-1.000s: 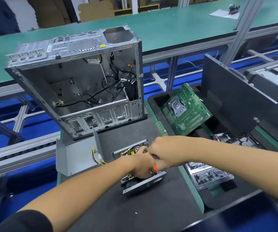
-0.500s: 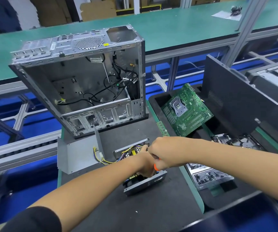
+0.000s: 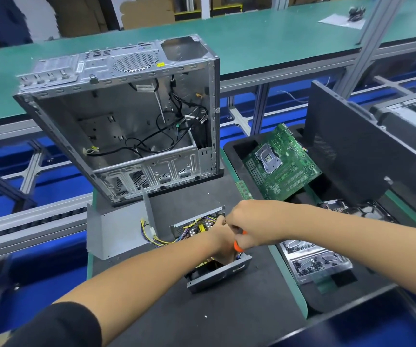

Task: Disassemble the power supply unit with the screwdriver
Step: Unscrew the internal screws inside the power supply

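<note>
The opened power supply unit (image 3: pixel 217 272) lies on the black mat, its metal frame and yellow and black wires showing. My right hand (image 3: pixel 245 221) grips the orange-handled screwdriver (image 3: pixel 237 245) over the unit; only a bit of the handle shows and the tip is hidden. My left hand (image 3: pixel 220 237) reaches into the unit just under the right hand, its fingers hidden, so what it holds cannot be told. The unit's grey metal cover (image 3: pixel 116 231) lies to the left with a yellow cable bundle (image 3: pixel 149 232) on it.
An empty PC case (image 3: pixel 126 126) stands tilted behind the unit. At right, a black tray (image 3: pixel 239 146) holds a green motherboard (image 3: pixel 280 162), with a dark side panel (image 3: pixel 352 146) leaning beside it. Metal parts (image 3: pixel 312 261) lie at near right. The mat's front edge is near.
Both hands stay over the power supply unit with only slight shifts; the camera view has moved a little. Nothing has been lifted out or let go.
</note>
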Available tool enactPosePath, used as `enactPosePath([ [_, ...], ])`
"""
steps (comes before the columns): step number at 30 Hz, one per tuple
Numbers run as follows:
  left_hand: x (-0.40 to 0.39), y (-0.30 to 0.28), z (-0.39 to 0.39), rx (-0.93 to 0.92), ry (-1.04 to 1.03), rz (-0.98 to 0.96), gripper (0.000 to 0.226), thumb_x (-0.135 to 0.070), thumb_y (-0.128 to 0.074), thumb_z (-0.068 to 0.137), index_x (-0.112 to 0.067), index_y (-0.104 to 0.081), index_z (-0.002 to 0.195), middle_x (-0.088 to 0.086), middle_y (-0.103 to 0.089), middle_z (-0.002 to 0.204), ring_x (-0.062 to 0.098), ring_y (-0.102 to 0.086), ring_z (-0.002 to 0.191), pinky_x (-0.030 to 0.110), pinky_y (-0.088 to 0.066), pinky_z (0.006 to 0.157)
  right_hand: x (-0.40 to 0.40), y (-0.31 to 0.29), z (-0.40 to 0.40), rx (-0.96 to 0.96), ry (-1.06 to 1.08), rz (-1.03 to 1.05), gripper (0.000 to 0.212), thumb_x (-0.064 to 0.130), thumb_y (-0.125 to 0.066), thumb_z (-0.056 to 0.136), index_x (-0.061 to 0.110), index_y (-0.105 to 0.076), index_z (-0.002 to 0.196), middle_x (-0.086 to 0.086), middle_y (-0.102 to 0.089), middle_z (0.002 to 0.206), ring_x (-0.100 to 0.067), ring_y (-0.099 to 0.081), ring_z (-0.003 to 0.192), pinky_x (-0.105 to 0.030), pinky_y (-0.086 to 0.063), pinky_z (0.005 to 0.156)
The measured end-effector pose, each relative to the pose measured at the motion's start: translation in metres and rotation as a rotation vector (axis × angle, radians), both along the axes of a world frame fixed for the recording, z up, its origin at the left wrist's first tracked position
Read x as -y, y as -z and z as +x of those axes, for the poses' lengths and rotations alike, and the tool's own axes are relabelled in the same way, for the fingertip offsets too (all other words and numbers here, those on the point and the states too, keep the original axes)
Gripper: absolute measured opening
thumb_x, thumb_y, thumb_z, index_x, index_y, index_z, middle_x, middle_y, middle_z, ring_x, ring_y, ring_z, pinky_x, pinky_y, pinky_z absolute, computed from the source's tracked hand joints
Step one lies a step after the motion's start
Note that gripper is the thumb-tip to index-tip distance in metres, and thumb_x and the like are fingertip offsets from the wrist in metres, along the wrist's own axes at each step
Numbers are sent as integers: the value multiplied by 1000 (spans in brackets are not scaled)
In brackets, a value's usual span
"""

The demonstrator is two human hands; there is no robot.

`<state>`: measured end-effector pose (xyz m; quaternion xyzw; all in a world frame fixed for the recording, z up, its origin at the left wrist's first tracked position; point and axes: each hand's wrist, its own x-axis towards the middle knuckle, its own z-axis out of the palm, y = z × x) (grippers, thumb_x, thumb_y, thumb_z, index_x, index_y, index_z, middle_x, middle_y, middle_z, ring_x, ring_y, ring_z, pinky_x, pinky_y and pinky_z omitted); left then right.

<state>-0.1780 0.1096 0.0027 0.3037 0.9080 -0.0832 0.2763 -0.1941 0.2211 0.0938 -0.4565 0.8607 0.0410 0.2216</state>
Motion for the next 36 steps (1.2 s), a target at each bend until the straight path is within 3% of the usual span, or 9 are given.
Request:
enactPosePath([
  [5,1,2,-1,-37,29,9,6,-11,-43,90,-11,-47,86,5,-41,88,20,-31,86,29,-24,79,-2,1,-1,39,31,-47,12,17,-59,79,6,-55,79,-16,-62,85,-36,-59,79,-44,-48,66],
  [8,2,5,0,-57,63,-19,10,-14,-42,91,-13,-52,89,4,-47,90,19,-32,90,36,-29,94,-4,1,1,74,41,-63,12,15,-58,80,11,-49,74,-19,-62,85,-32,-53,71,-42,-45,63],
  [10,3,6,-1,-40,68,-46,10,-14,-43,91,-13,-53,92,5,-50,95,19,-32,92,40,-26,102,-4,2,0,84,65,-62,12,15,-58,81,5,-53,75,-23,-63,86,-26,-43,65,-38,-40,58],
  [15,4,6,0,9,-17,47,7,-12,-40,91,-12,-43,85,6,-43,88,22,-32,85,31,-24,83,1,3,1,77,70,-28,14,16,-58,79,2,-56,78,-20,-62,84,-27,-43,66,-39,-40,58],
  [20,8,11,0,-11,-8,73,15,-12,-42,88,-6,-53,96,12,-53,108,26,-40,102,37,-27,96,5,2,0,53,72,18,20,18,-58,80,-2,-60,86,-22,-64,90,-27,-41,65,-35,-36,58],
  [24,7,11,1,-6,-10,87,19,-9,-44,87,-4,-57,100,13,-55,107,23,-33,91,33,-26,85,5,4,1,26,50,31,21,18,-59,79,-2,-61,85,-22,-65,90,-38,-59,74,-35,-37,58],
  [30,8,10,4,-15,-23,90,21,-11,-41,89,-5,-55,103,11,-54,110,25,-39,101,37,-27,96,5,1,2,36,42,31,19,19,-59,80,1,-60,84,-20,-64,88,-35,-61,75,-43,-52,65],
  [33,8,7,5,6,-36,107,16,-9,-42,90,-4,-56,97,13,-55,104,23,-37,91,31,-25,83,6,-2,3,49,27,26,15,18,-59,80,3,-57,80,-18,-63,87,-31,-55,69,-44,-51,65],
  [36,11,5,6,-2,-28,148,16,-8,-41,90,-11,-43,74,8,-45,86,20,-31,83,28,-23,69,4,-4,3,82,17,7,15,20,-61,82,13,-50,77,-11,-61,90,-31,-58,79,-45,-51,71],
])
